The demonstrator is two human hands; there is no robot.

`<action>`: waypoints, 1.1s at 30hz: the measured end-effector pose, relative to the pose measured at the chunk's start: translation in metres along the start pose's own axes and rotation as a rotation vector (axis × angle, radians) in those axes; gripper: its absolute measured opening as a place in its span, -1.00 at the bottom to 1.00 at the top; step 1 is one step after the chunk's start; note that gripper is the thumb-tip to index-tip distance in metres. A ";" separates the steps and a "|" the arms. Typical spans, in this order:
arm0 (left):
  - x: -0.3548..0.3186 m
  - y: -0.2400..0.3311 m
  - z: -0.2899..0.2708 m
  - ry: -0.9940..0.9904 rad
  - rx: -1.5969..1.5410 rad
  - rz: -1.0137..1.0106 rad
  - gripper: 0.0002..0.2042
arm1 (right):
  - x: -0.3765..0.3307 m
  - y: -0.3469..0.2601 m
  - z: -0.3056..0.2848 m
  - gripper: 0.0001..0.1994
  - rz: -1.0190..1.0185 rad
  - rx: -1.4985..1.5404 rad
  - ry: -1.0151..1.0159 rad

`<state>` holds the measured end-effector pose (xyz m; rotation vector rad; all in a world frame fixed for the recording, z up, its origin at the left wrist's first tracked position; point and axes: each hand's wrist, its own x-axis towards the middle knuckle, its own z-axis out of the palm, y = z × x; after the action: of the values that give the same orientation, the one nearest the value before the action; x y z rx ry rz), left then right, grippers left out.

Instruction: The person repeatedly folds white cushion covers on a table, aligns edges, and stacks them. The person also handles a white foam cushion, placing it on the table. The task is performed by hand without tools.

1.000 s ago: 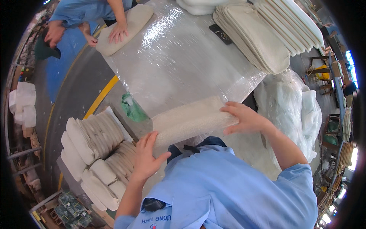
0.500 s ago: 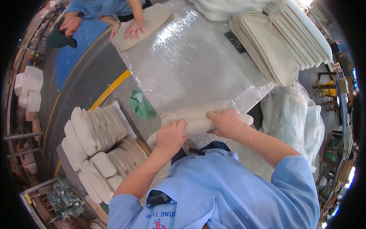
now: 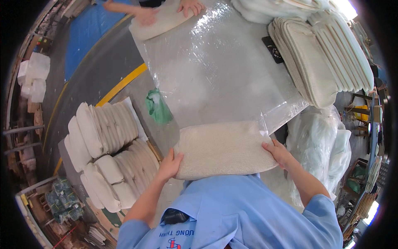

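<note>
at the far left of the frame, white bundles (image 3: pixel 36 74) sit above dark green bundles (image 3: pixel 64 199) in the lower left. next come two stacks of beige cushions (image 3: pixel 114 126), left of centre, near a yellow floor line (image 3: pixel 122 85). a crumpled green bag (image 3: pixel 159 110) lies at the table's left edge. at the upper left, a co-worker's hands (image 3: pixel 190 6), one blurred, are at a second pad (image 3: pixel 166 23).

at lower centre, the left hand (image 3: pixel 168 165) grasps the left end of a beige pad (image 3: pixel 226 149), thumb at its edge, other fingers partly hidden. the pad lies across the near edge of the film-covered table (image 3: pixel 215 79), against the blue shirt (image 3: pixel 224 199). the right hand (image 3: pixel 280 153) grips its right end, thumb on top. at the upper right, a black item (image 3: pixel 272 50) touches or nearly touches piled pads (image 3: pixel 309 62); below, clear plastic (image 3: pixel 317 145) wraps a pale bundle.
</note>
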<state>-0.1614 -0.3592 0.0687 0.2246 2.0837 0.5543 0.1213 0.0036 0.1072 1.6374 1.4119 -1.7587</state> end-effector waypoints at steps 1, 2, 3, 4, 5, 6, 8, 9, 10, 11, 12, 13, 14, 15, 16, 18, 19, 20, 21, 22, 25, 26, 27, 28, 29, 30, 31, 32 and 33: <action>0.008 0.005 -0.002 -0.034 0.005 -0.053 -0.16 | 0.013 0.004 -0.003 -0.20 0.014 0.030 -0.050; 0.013 0.010 -0.001 -0.039 0.043 -0.076 -0.16 | 0.023 0.009 -0.005 -0.21 0.043 0.023 -0.067; 0.018 0.012 0.001 -0.045 0.084 -0.098 -0.15 | 0.029 0.009 -0.005 -0.22 0.074 0.019 -0.083; 0.023 0.014 0.003 -0.054 0.126 -0.118 -0.15 | 0.034 0.011 -0.004 -0.23 0.105 0.016 -0.097; 0.026 0.015 0.005 -0.055 0.145 -0.147 -0.16 | 0.038 0.013 -0.005 -0.25 0.122 0.020 -0.118; 0.026 0.020 0.005 -0.058 0.171 -0.173 -0.16 | 0.039 0.007 -0.002 -0.27 0.141 0.031 -0.139; 0.036 0.031 0.006 -0.038 0.195 -0.135 -0.17 | 0.040 -0.007 -0.005 -0.31 0.137 0.052 -0.145; 0.036 0.023 0.007 -0.025 0.207 -0.094 -0.17 | 0.041 -0.002 -0.006 -0.33 0.138 0.071 -0.146; 0.036 0.027 0.005 -0.005 0.217 -0.048 -0.18 | 0.039 -0.002 -0.007 -0.34 0.130 0.090 -0.149; 0.038 0.033 0.005 0.048 0.215 -0.033 -0.22 | 0.036 0.001 -0.010 -0.33 0.149 0.144 -0.146; 0.043 0.043 0.004 0.157 0.315 0.119 -0.25 | 0.030 -0.002 -0.012 -0.31 0.155 0.205 -0.147; 0.050 0.051 0.006 0.268 0.406 0.277 -0.28 | 0.024 -0.001 -0.017 -0.28 0.158 0.266 -0.150; 0.056 0.059 0.007 0.370 0.492 0.433 -0.31 | 0.020 0.011 -0.019 -0.26 0.118 0.385 -0.165; 0.064 0.078 0.013 0.307 0.490 0.571 -0.36 | 0.018 0.026 -0.019 -0.22 0.077 0.497 -0.181; 0.075 0.102 0.022 0.243 0.486 0.701 -0.41 | 0.015 0.039 -0.017 -0.18 0.034 0.603 -0.201; 0.092 0.145 0.046 0.113 0.544 0.904 -0.50 | 0.007 0.060 -0.009 -0.15 0.001 0.706 -0.199; 0.105 0.159 0.061 0.061 0.604 0.974 -0.54 | 0.001 0.064 -0.004 -0.13 -0.022 0.748 -0.203; 0.112 0.170 0.075 0.005 0.665 1.043 -0.57 | -0.008 0.066 0.001 -0.19 -0.057 0.816 -0.237; 0.113 0.180 0.090 -0.081 0.693 1.042 -0.59 | -0.023 0.065 0.004 -0.25 -0.092 0.888 -0.266; 0.111 0.186 0.104 -0.173 0.725 1.037 -0.61 | -0.035 0.067 0.008 -0.30 -0.126 0.964 -0.294; 0.112 0.197 0.122 -0.348 0.781 1.042 -0.66 | -0.057 0.077 0.026 -0.32 -0.133 1.045 -0.199; 0.113 0.197 0.124 -0.390 0.796 1.049 -0.67 | -0.054 0.092 0.030 -0.34 -0.211 1.147 -0.290; 0.112 0.199 0.127 -0.418 0.695 0.993 -0.69 | -0.041 0.115 0.036 -0.36 -0.296 1.247 -0.372; 0.112 0.197 0.126 -0.436 0.600 0.922 -0.71 | -0.029 0.125 0.052 -0.37 -0.351 1.338 -0.340; 0.112 0.193 0.121 -0.456 0.513 0.844 -0.72 | -0.018 0.136 0.067 -0.38 -0.411 1.427 -0.311; 0.112 0.185 0.118 -0.451 0.485 0.886 -0.75 | -0.013 0.136 0.088 -0.39 -0.418 1.509 -0.155; 0.112 0.180 0.117 -0.444 0.439 0.934 -0.78 | -0.008 0.138 0.104 -0.39 -0.426 1.571 0.008; 0.109 0.181 0.120 -0.456 0.392 0.987 -0.81 | 0.014 0.150 0.131 -0.38 -0.436 1.437 0.032; 0.108 0.180 0.121 -0.489 0.387 0.980 -0.81 | 0.034 0.157 0.159 -0.37 -0.437 1.294 0.039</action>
<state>-0.1295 -0.1251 0.0163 1.4918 1.4753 0.5626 0.1505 -0.1843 -0.0147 1.8992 0.5543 -3.2937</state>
